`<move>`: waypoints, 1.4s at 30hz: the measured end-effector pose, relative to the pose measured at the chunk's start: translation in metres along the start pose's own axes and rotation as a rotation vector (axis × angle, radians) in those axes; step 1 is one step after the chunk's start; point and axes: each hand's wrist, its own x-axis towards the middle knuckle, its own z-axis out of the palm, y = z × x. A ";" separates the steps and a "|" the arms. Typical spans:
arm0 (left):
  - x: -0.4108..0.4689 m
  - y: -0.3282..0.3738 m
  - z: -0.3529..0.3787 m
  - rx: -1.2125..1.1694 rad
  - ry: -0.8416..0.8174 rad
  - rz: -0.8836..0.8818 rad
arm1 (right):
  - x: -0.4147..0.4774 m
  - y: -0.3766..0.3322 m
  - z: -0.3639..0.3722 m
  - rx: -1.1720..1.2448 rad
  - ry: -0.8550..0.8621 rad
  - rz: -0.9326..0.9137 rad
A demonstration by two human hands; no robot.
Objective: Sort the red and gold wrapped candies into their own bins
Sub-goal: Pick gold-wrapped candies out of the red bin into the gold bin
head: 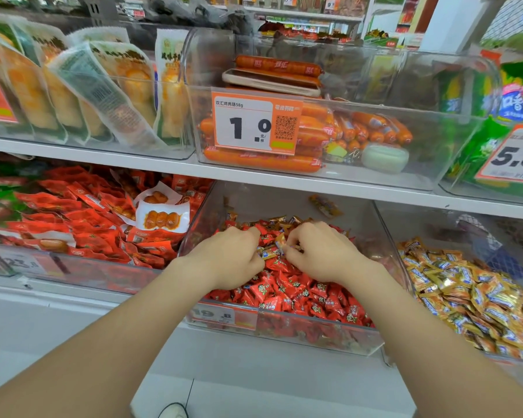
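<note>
Head view: two hands inside middle bin (pixel 206 208). Right hand (pixel 318 255) fingers pinch one gold candy (pixel 280 244); left hand (pixel 232 258) grip cannot be told.

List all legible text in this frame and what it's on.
"双汇鸡肉肠58g", "1.0 元/根": orange tag on the sausage bin.
"双汇": top sausage.
"5.8": right-edge tag.
"19.8": blurred tag on the red candy bin.
"23": left tag on the snack bin, rest blurred.
Candy wrappers, packets, top-shelf tags: unreadable.

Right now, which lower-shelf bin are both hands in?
The middle bin: red candies with gold strays, left hand and right hand inside it. The right bin holds only gold candies.
</note>
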 end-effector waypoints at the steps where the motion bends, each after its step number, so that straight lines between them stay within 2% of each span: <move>1: 0.000 0.000 -0.001 -0.030 0.013 0.000 | -0.001 0.003 -0.003 0.045 0.006 -0.005; 4: 0.001 -0.003 -0.003 -0.084 0.023 0.031 | -0.004 0.009 -0.016 0.199 0.032 0.008; 8: 0.003 -0.010 0.001 -0.017 -0.019 0.076 | -0.016 0.015 -0.032 0.284 0.077 0.062; 11: 0.007 -0.015 0.009 0.020 -0.096 0.090 | -0.026 0.019 -0.038 0.357 0.034 0.111; 15: 0.013 -0.012 0.017 0.064 -0.082 0.106 | -0.037 0.020 -0.039 0.325 -0.053 0.144; 19: 0.016 -0.006 0.020 0.132 -0.053 0.114 | -0.040 0.022 -0.040 0.329 -0.032 0.188; 29: 0.021 -0.002 0.020 0.073 0.009 0.182 | -0.041 0.016 -0.038 0.369 -0.012 0.211; 33: 0.018 0.002 0.012 -0.158 0.076 0.143 | -0.042 0.015 -0.039 0.381 -0.011 0.226; 36: 0.007 0.006 -0.002 -0.306 0.187 0.117 | -0.045 0.017 -0.044 0.455 0.028 0.240; 38: -0.001 0.012 -0.008 -0.408 0.216 0.100 | -0.050 0.018 -0.048 0.600 0.045 0.262; 42: -0.017 0.043 -0.011 -0.538 0.161 0.113 | -0.075 0.027 -0.060 0.950 0.045 0.284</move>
